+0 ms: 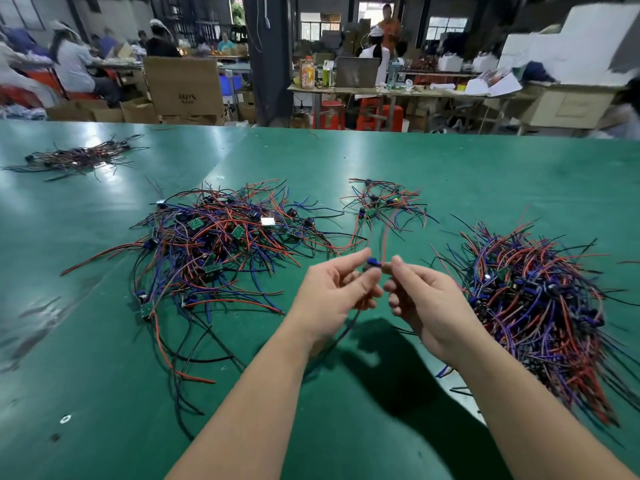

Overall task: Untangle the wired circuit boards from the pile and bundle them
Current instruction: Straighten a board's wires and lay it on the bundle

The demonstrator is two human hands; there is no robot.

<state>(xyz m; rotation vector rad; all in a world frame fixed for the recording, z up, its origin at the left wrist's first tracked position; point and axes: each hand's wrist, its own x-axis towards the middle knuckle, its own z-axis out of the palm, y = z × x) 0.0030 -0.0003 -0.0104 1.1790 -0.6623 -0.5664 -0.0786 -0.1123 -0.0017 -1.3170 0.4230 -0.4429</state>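
Above the green table [346, 427], my left hand [332, 292] and my right hand [426, 306] meet around one small wired circuit board [373, 263] with a blue part. Both hands pinch it between thumb and fingers. Its red wires rise blurred toward the far side and a dark wire hangs down below my left hand. A big tangled pile [221, 244] of red, blue and black wires with green boards lies to the left. A small loose cluster [381, 202] lies beyond my hands. A dense laid-out heap [540, 306] of wired boards lies on the right.
Another small heap of wires [79, 157] lies at the far left of the table. Beyond the table's far edge stand cardboard boxes [183, 84], a cluttered workbench [381, 88] with bottles, red stools and several seated people.
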